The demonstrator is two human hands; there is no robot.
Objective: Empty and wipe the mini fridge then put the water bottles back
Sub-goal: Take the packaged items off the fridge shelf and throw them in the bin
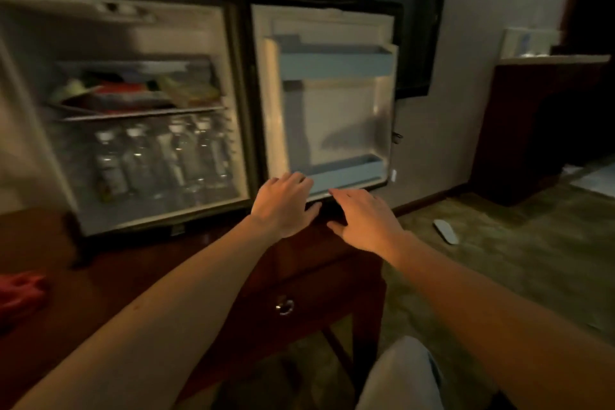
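Dim warm light is falling over a room with a plain wall, a patterned carpet [499,276] and a dark wooden desk [139,263] that is filling the lower left of the view. On the desk, at about ten o'clock, the mini fridge [133,3] is standing with its door [329,103] swung wide open to twelve o'clock, the door's white inner lining and two pale blue shelves facing the camera. Inside the fridge, a wire shelf is carrying a blurred heap of colourful packets [133,90], and below it the water bottles [159,160] are standing upright in a row, white caps up, touching or nearly touching one another.

Both bare forearms are reaching forward from six o'clock. The left hand [283,203] is hovering at the lower inner corner of the door, fingers straight and relaxed, holding nothing; whether the fingertips are touching the door I cannot tell. The right hand [362,220] is spreading flat just beside it, fingers extended, also gripping nothing, below the door's bottom edge.

A red cloth [20,293] is lying on the desk at nine o'clock. A drawer pull ring [284,306] is hanging on the desk front at six o'clock. On the carpet at three o'clock a white slipper-like object [446,231] is lying, and a dark cabinet [539,130] is standing at two o'clock.
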